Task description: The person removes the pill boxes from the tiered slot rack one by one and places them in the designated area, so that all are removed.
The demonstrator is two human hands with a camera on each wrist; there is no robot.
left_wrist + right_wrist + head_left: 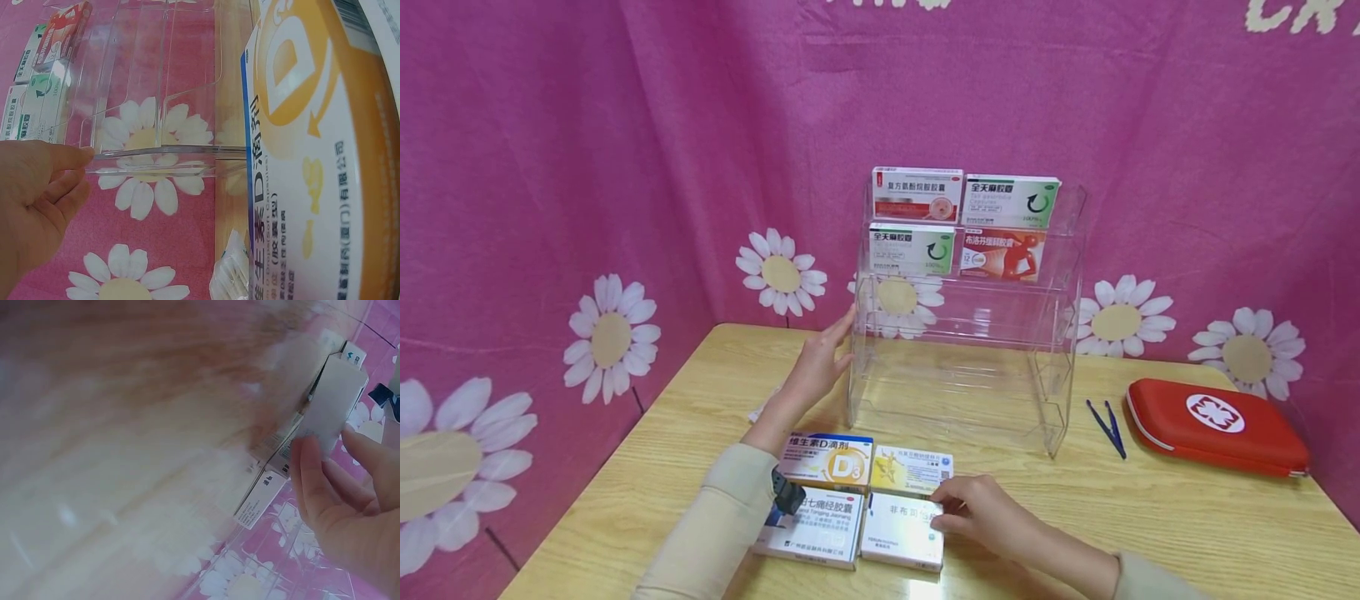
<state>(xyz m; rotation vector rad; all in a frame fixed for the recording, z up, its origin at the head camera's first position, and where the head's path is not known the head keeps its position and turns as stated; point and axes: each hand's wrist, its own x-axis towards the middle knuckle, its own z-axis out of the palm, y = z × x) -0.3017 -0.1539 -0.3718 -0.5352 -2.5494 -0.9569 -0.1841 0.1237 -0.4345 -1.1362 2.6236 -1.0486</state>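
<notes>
Straight fingers of my left hand [817, 365] touch the left side of a clear acrylic display rack [958, 421]. In the head view my right hand [987, 518] is at the right end of a white medicine box [898, 533]. The right wrist view shows that hand's thumb and fingers on opposite sides of the white box [334, 394], pinching it. Beside it lie a blue-and-white medicine box [820, 529], an orange vitamin D box [827, 460] and a yellow-and-white medicine box [917, 471]. All lie on the table in front of the rack.
The rack's upper tiers hold a red-and-white box [917, 193], green-and-white boxes [1011, 200] and a red box [1002, 254]. Blue tweezers [1107, 429] and a red first-aid case [1217, 429] lie to the right. A clear packet [231, 269] is left of the rack.
</notes>
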